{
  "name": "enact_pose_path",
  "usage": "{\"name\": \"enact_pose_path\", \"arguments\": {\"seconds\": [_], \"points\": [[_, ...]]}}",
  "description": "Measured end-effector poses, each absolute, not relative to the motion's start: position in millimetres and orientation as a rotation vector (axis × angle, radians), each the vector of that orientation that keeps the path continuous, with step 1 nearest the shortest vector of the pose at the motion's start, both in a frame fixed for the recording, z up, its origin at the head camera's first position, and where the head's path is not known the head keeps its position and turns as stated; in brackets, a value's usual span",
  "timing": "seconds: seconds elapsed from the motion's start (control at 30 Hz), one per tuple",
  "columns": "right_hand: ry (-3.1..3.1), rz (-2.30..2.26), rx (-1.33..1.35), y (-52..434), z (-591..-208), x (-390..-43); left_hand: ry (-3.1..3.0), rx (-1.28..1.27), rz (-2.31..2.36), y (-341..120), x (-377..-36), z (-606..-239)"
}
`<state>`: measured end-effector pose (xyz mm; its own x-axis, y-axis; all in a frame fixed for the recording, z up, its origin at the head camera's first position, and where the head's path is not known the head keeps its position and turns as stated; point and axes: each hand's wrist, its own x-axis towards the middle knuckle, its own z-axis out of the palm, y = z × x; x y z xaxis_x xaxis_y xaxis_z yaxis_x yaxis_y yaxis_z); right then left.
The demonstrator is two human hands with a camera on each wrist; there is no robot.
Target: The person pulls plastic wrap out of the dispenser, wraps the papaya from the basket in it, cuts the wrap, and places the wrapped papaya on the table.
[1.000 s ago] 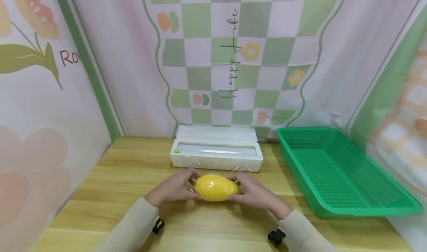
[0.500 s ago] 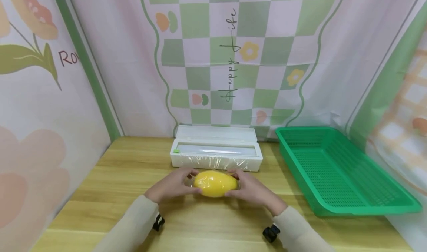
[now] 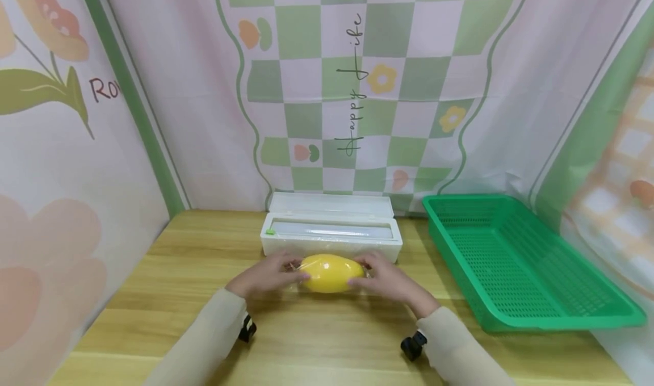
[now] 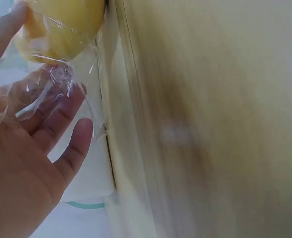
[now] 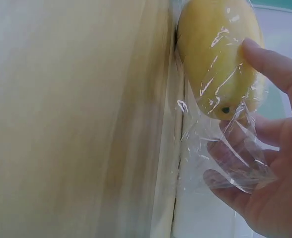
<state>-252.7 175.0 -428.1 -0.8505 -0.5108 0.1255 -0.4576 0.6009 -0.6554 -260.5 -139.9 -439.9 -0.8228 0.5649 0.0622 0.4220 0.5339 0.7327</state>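
A yellow mango (image 3: 332, 273), loosely covered in clear cling film (image 5: 193, 148), is held between both hands just in front of the white cling film box (image 3: 283, 245). My left hand (image 3: 265, 273) grips its left end, the thumb on the near side and the film bunched over the fingers. At the other end my right hand (image 3: 388, 279) holds it the same way, its thumb pressing the film-covered skin. Loose film hangs past the mango's ends in both wrist views. A dark spot shows on the right tip. The fingertips behind the mango are partly hidden in the head view.
The film box's lid (image 3: 332, 205) is up at the back, with a pale roll (image 3: 332, 230) and a small green slider (image 3: 270, 231) inside. A green plastic basket (image 3: 487, 295) stands at the right of the wooden table (image 3: 327, 352). Printed curtains surround it.
Both hands have moved the mango slightly away from me, towards the film box. Film seen stretched across the box front half a second ago is less distinct now.
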Motion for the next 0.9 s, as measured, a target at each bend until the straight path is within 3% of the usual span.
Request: {"name": "enact_pose_path", "arguments": {"seconds": [0.2, 0.5, 0.9], "points": [[2.744, -1.074, -0.889, 177.4, -427.8, -263.0, 2.531, 0.807, 1.183, -137.9, -270.4, -438.3], [2.776, -1.144, -0.619, 177.5, -430.6, -271.9, 2.534, 0.809, 1.198, -135.0, -283.8, -440.0], [2.843, -1.077, -0.686, 173.0, -429.1, -270.1, 2.499, 0.767, 1.184, -135.7, -288.1, -438.2]]}}
